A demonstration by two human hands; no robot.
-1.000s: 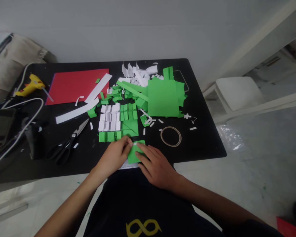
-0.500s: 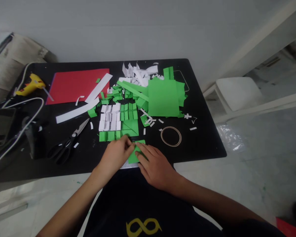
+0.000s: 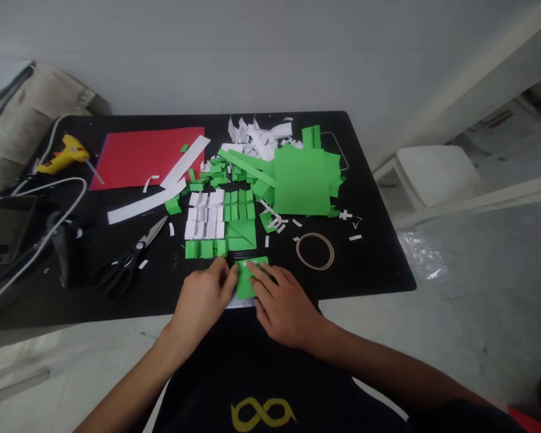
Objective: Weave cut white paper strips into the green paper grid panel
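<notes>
A small green paper square [image 3: 244, 288] lies at the table's front edge, over a pale striped thing that is mostly hidden. My right hand [image 3: 282, 300] rests on the square's right side with fingers spread flat. Under its fingertips shows a small white paper piece [image 3: 247, 263] near the square's top edge. Closed, with thumb and forefinger together, my left hand [image 3: 207, 288] is at the square's left edge; whatever it pinches, if anything, is hidden. Just beyond both hands sit folded white paper pieces [image 3: 205, 219] and folded green paper pieces [image 3: 238, 205] in rows.
Black-handled scissors [image 3: 137, 249] lie left, below a yellow glue gun [image 3: 67, 155] with its cable. A red sheet [image 3: 139, 156] is at the back. Green sheets [image 3: 300, 180], white scraps [image 3: 261, 138] and a tape ring [image 3: 315, 251] occupy the right. A white stool [image 3: 437, 171] stands beyond.
My left hand has drawn back left from the top of the green square, uncovering the small white piece. My right hand stays on the square. The view has shifted slightly.
</notes>
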